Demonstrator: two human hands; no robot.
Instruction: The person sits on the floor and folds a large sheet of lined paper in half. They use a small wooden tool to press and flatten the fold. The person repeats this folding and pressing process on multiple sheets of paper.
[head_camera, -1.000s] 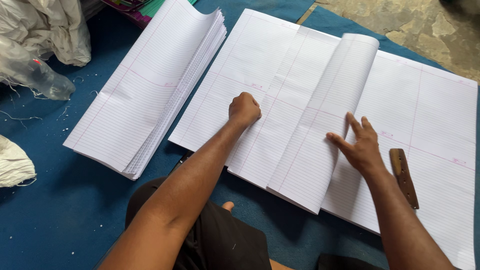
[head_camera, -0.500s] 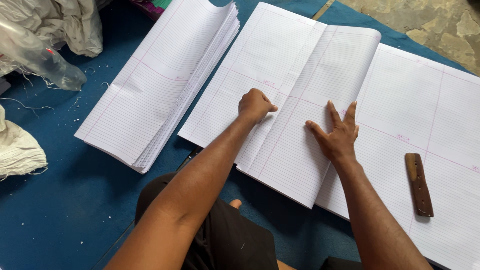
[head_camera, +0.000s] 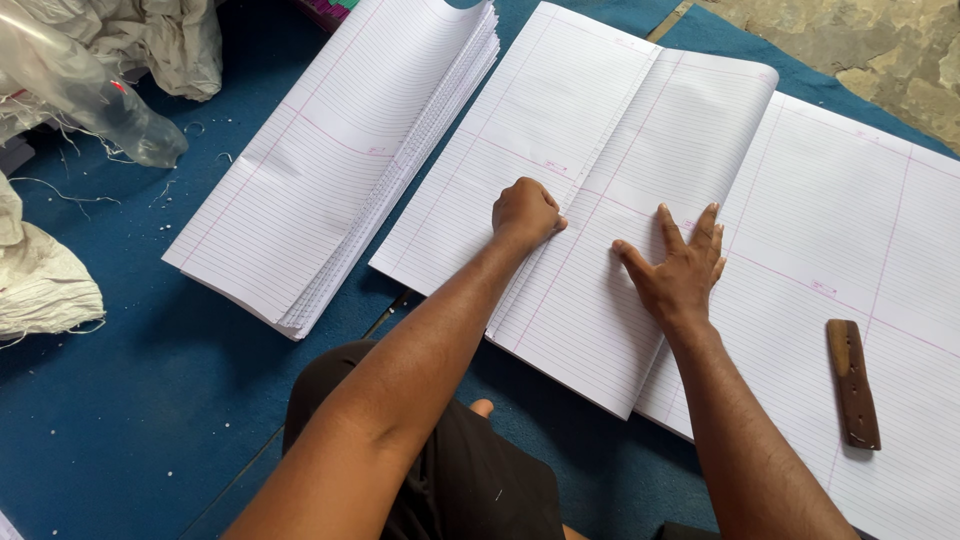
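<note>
Pressing the folded ruled sheet (head_camera: 600, 230) flat: the left hand (head_camera: 525, 212), fingers curled together, is run along the crease. The right hand (head_camera: 682, 272), fingers spread apart, is best kept steady beside it.

bright, even daylight; soft shadows beneath the forearms, white paper near glare, everything sharp.

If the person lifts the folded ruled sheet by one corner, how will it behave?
The folded ruled sheet would probably flop and sag, since it is thin, wide paper. It seems light for its size. The fold may spring open: the left hand presses as a fist on the crease while the right hand lies flat on the turned half.
</note>
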